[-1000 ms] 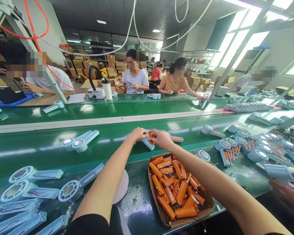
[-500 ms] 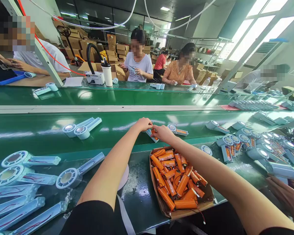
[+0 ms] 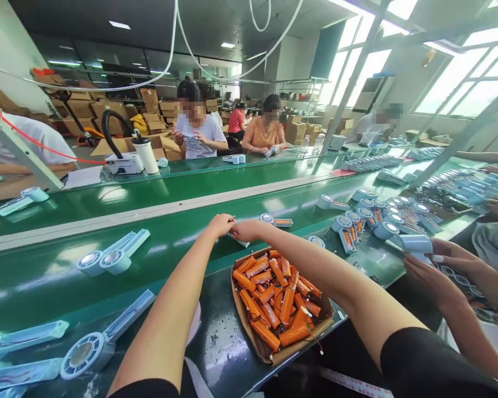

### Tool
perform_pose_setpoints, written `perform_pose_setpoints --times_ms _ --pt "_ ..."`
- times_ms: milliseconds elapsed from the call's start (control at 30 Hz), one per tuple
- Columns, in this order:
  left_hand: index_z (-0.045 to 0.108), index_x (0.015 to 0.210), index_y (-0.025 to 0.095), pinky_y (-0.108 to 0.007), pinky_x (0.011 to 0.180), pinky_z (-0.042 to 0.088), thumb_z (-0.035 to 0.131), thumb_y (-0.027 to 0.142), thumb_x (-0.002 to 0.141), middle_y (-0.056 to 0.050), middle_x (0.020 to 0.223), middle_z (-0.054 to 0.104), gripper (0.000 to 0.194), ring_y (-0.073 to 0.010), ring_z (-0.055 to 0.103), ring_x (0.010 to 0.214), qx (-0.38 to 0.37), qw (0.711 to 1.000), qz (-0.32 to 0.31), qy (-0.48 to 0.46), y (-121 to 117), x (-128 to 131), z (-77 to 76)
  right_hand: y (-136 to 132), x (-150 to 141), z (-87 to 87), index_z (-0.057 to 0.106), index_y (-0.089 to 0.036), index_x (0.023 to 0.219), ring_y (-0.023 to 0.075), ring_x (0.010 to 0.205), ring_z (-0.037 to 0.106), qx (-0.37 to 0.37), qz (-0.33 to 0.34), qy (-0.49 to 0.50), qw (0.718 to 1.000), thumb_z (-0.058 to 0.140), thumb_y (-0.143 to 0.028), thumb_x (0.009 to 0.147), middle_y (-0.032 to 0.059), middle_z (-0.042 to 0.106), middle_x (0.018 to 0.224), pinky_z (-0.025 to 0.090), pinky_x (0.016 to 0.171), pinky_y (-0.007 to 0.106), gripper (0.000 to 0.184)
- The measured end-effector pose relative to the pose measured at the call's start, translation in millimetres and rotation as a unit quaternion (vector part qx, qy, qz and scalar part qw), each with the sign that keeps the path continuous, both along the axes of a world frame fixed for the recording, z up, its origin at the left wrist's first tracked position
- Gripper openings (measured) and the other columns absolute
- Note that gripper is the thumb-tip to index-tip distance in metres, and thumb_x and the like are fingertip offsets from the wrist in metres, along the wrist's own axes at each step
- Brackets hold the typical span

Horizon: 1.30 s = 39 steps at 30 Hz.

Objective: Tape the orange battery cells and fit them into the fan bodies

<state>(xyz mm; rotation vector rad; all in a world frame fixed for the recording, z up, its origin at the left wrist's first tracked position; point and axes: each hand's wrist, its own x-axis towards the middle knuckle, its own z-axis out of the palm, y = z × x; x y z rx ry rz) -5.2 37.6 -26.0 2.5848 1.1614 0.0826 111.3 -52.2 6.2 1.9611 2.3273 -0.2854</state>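
Observation:
My left hand and my right hand meet over the green belt, fingers closed and touching or nearly so. Below my right hand sticks out the handle end of a light blue handheld-fan casing; the rest is covered by my hands. What my left fingertips pinch is too small to make out. Just right of my hands lies another fan casing with an orange battery in its handle. Under my right forearm stands a cardboard tray heaped with orange wired battery packs.
Fan casings with open handles lie on the belt and at lower left. Battery-filled casings crowd the right side. A co-worker's hands hold a casing at right. Other people sit across the belt.
My view has turned to the right and tilted, so the scene sits further left. My hands stay together at the same casing; the orange seen between them earlier is now hidden.

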Motion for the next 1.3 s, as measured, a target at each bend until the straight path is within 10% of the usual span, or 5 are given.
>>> perform_pose_setpoints --times_ms 267,633,733,933,1300 --pt "0.057 0.153 0.020 -0.045 0.126 0.041 0.047 0.036 0.101 -0.010 0.155 0.062 0.055 -0.0291 0.049 0.151 0.032 0.996 0.017 -0.086 -89 -88 -3.6 -106 85 16.6 0.074 -0.024 0.138 0.0234 0.125 0.072 -0.008 0.061 0.172 0.983 0.050 -0.010 0.098 0.0059 0.078 0.135 0.054 0.110 0.038 0.048" --pt "0.068 0.145 0.026 -0.053 0.119 0.050 0.052 0.057 0.099 -0.008 0.152 0.065 0.058 -0.0360 0.054 0.146 0.084 0.996 0.023 -0.005 -208 -268 -74.4 -174 119 -21.9 0.081 -0.023 0.110 0.0248 0.100 0.073 0.185 -0.018 0.289 0.939 0.057 -0.034 0.101 0.0083 0.080 0.105 0.057 0.100 0.045 0.029" --pt "0.065 0.148 0.023 -0.054 0.121 0.048 0.055 0.052 0.096 -0.009 0.152 0.065 0.060 -0.0371 0.049 0.149 0.060 0.998 0.031 0.004 -217 -270 -78.3 -187 107 -33.3 0.078 -0.021 0.119 0.0230 0.089 0.074 0.212 -0.127 0.387 0.888 0.049 -0.048 0.105 0.0068 0.080 0.097 0.061 0.091 0.043 0.041" --pt "0.068 0.133 0.021 -0.057 0.114 0.049 0.058 0.044 0.097 -0.014 0.132 0.074 0.044 -0.0390 0.055 0.134 0.170 0.981 0.072 -0.062 -240 -256 -78.3 -222 80 -51.0 0.082 -0.027 0.110 0.0300 0.125 0.068 0.175 0.056 0.321 0.929 0.071 -0.039 0.095 0.0095 0.077 0.129 0.050 0.115 0.051 0.022" --pt "0.063 0.129 0.016 -0.051 0.103 0.052 0.066 0.040 0.101 -0.016 0.116 0.070 0.038 -0.0364 0.056 0.124 0.271 0.936 -0.084 -0.209 -290 -172 -32.5 -258 73 -45.2 0.077 -0.020 0.112 0.0280 0.094 0.071 0.150 -0.071 0.118 0.979 0.069 -0.030 0.099 0.0104 0.077 0.098 0.058 0.087 0.040 0.018"
